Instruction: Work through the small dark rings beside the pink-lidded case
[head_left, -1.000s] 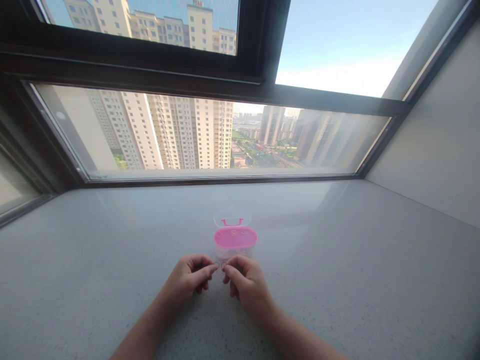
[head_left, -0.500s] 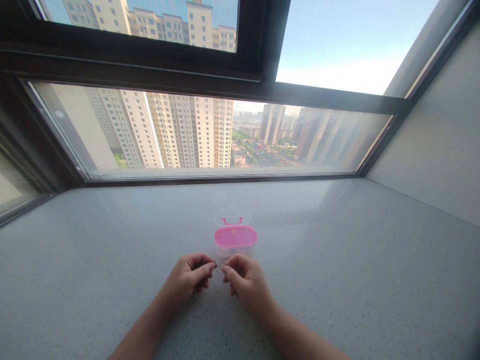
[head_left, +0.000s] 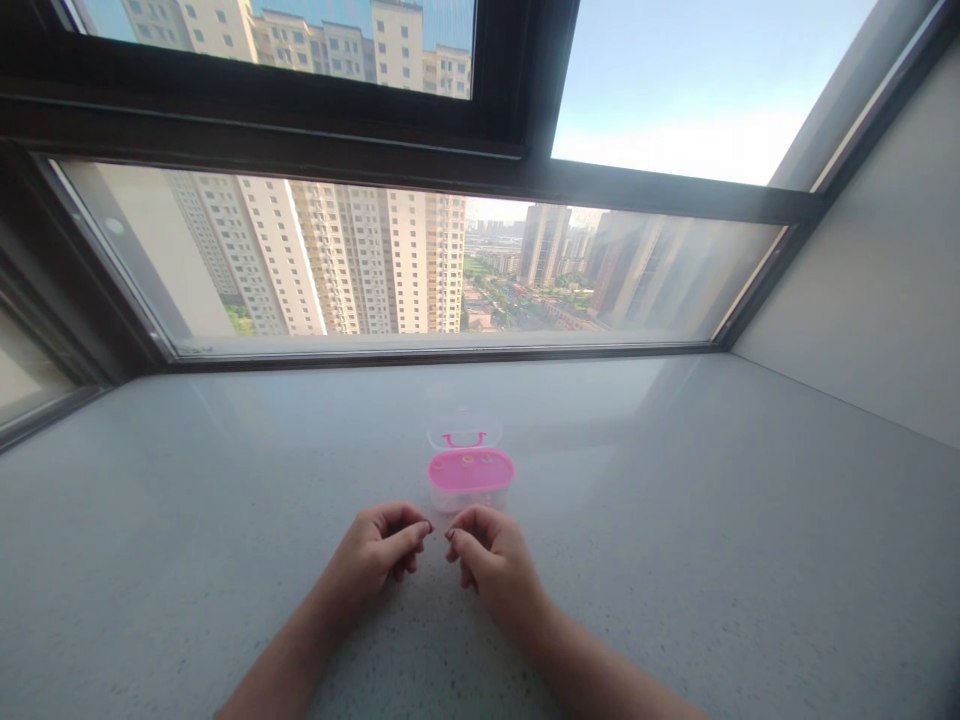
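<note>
My left hand [head_left: 382,545] is closed in a pinch, with a small dark ring-like piece [head_left: 430,527] just showing at the tips of thumb and forefinger. Across a narrow gap, my right hand [head_left: 495,560] pinches a small thin ring [head_left: 451,535], mostly covered by the fingers. Right behind both hands stands a clear plastic box with a pink tray [head_left: 471,475] on top. A few small pieces, one of them a yellowish ring [head_left: 468,461], lie at the tray's far side. What sits in the clear lower part is blurred.
A clear lid with a pink handle [head_left: 465,440] lies behind the box. Everything rests on a pale speckled sill [head_left: 660,520]. Dark window frames [head_left: 450,362] bound it at the back, and a white wall [head_left: 877,270] rises on the right.
The ring in my right hand, plainly visible between the hands before, is now mostly hidden by the fingertips. The gap between my fingertips is slightly wider. My left hand has hardly moved.
</note>
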